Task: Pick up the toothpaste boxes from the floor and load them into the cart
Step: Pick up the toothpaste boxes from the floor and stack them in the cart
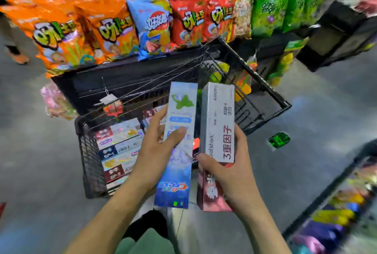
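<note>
Both hands are gripping toothpaste boxes right over the cart. Left hand has its thumb across the front of a long blue-and-white box with the fingers curled round the far edge. Right hand wraps around a silver-grey box with red characters printed on it, and there's a pinkish-red box tucked underneath it in the same grip. All three are slim rectangular cartons, glossy cardboard, held lengthwise pointing away from the person.

Cart is black wire mesh with a solid dark rim, and its near left corner is already packed with a stack of toothpaste boxes lying flat, some with shiny holographic panels, some dark red or navy. Further in I can make out something yellow and orange through the wire, too blurry to call.

Behind the cart there's a wall of crinkly snack bags, orange, blue, red, green. Floor is smooth grey, with a small green packet lying on it to the right of the cart.
</note>
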